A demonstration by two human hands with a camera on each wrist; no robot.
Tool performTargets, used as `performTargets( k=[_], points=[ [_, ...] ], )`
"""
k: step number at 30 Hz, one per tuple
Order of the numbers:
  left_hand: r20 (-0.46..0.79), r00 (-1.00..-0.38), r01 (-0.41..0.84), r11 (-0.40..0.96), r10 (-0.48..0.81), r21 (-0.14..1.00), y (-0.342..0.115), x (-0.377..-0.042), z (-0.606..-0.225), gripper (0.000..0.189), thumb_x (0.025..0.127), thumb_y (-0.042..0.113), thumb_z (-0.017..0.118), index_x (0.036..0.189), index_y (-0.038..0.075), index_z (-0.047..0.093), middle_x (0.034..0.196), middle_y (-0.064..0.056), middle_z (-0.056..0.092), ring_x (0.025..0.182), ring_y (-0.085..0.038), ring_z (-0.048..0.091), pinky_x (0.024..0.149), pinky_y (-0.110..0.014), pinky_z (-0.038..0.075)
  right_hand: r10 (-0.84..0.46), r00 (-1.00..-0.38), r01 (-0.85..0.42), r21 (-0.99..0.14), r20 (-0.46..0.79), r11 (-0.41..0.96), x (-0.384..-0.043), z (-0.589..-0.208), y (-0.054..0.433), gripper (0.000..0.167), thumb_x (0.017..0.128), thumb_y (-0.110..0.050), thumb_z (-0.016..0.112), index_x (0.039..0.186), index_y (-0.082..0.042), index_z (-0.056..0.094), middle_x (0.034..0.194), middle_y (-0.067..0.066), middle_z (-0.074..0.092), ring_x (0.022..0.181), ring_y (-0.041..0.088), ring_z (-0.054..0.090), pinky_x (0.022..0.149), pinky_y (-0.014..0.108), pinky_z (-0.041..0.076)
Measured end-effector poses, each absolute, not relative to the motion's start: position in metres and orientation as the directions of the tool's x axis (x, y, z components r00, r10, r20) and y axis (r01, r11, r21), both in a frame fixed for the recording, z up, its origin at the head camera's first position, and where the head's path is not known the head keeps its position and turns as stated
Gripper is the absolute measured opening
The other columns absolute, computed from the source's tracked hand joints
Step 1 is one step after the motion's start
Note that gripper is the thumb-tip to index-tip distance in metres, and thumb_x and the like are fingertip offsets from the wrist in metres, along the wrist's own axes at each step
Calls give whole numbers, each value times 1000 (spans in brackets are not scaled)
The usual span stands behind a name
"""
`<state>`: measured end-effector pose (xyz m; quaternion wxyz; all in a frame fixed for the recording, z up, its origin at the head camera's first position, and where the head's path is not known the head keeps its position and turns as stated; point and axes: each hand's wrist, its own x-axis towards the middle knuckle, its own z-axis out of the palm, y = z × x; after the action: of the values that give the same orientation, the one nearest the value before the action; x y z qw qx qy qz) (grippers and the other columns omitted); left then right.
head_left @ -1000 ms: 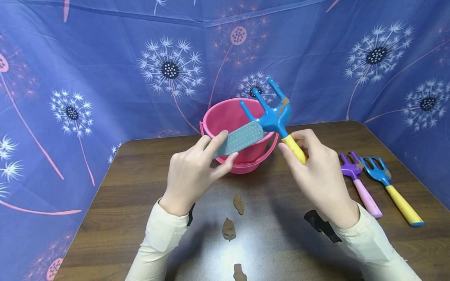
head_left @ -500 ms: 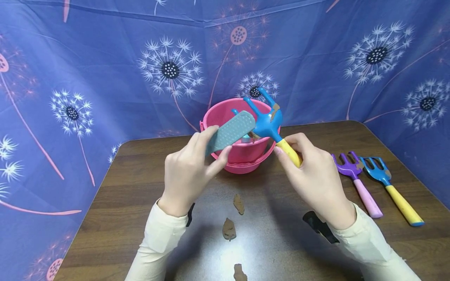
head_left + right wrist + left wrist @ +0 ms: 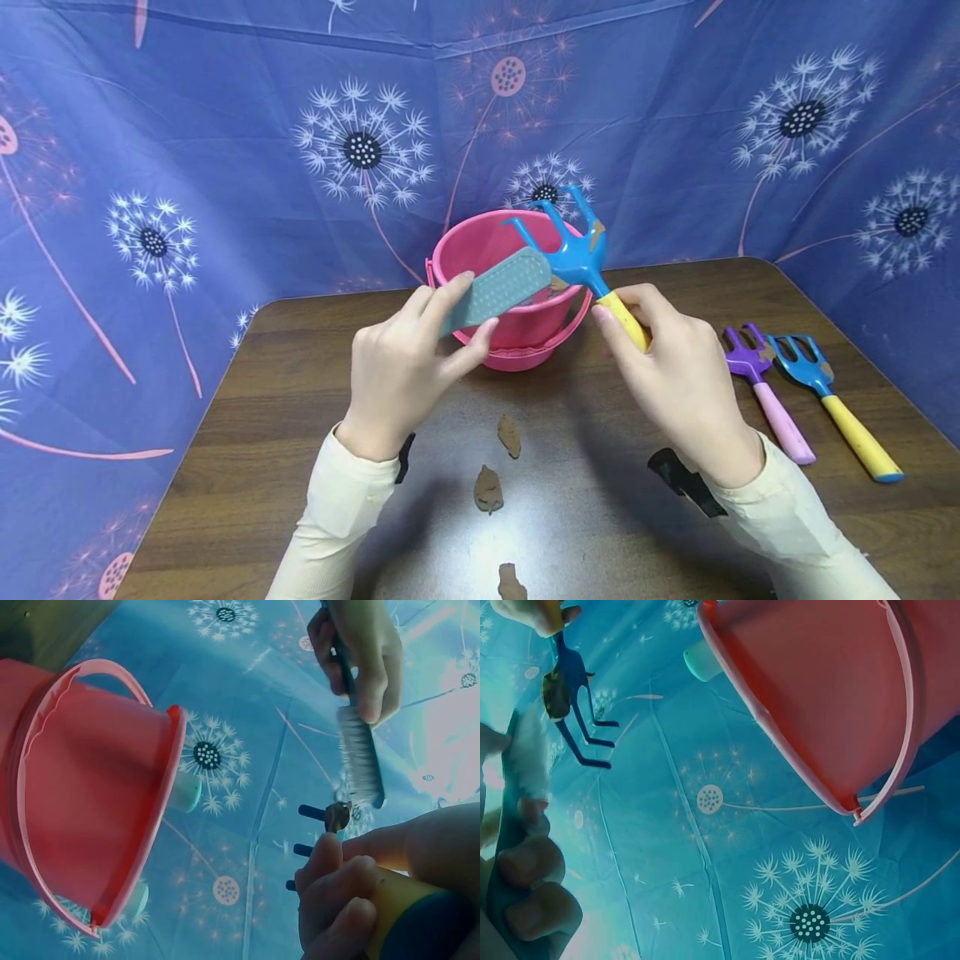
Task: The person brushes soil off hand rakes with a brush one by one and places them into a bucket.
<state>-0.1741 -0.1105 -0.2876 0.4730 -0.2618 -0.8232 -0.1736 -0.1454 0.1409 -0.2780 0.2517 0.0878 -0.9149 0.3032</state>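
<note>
Blue 3-tined rake (image 3: 576,257): gripped in right hand (image 3: 678,371) | teal brush (image 3: 502,292): pinched in left hand (image 3: 401,367) | pink bucket (image 3: 528,329) behind

The brush (image 3: 504,290) has a blue-grey, plastic-looking back with a dotted texture, and we see pale, fibrous bristles (image 3: 361,754) on its other side. The hand rake (image 3: 579,257) has smooth, glossy blue tines, painted metal or plastic, we cannot tell which; matt brown patches mark them. The pink bucket (image 3: 521,329) looks like smooth plastic. We see glare on the polished, wood-grained desk (image 3: 300,367) and creases in the matt printed cloth backdrop (image 3: 255,225).
</note>
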Motion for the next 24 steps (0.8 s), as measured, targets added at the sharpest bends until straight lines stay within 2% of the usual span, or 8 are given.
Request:
performTargets(
  k=[5,9,16,20,24],
  points=[
    [886,-415,575,814,206,80,-112,-172,-286,44,88,36,77,121,10,68,71,-3,56,46,-14,39,39,-28,30,-33,-832,-344,-468,554,814,-145,-281,137,24,94,-24,73,114,-11,66,71,0,59,55,13,43,50,27,34],
    [882,-409,577,815,235,51,-110,-173,-286,42,87,36,78,120,11,70,70,-3,55,47,-13,41,39,-28,31,-39,-816,-367,-465,577,806,-143,-281,135,24,93,-21,74,113,-10,66,71,-1,59,55,12,44,49,25,34],
    [868,-405,591,807,288,8,-109,-176,-288,41,85,35,79,118,12,71,72,-2,59,48,-11,45,39,-28,31,15,-827,-342,-525,561,779,-143,-276,143,23,101,-26,64,115,-9,64,73,2,60,55,11,44,51,22,33],
    [867,-415,595,803,276,29,-109,-177,-288,40,86,35,78,118,11,71,72,-2,59,49,-11,45,39,-27,30,42,-851,-301,-551,524,778,-145,-275,146,25,103,-31,59,113,-9,63,75,1,64,53,11,44,50,24,34],
    [886,-400,606,793,234,65,-109,-176,-288,41,87,34,78,118,9,69,70,-3,57,48,-12,45,39,-27,31,26,-865,-286,-535,501,795,-147,-278,145,24,103,-32,59,114,-11,65,74,1,63,55,13,45,52,27,35]
  ],
)
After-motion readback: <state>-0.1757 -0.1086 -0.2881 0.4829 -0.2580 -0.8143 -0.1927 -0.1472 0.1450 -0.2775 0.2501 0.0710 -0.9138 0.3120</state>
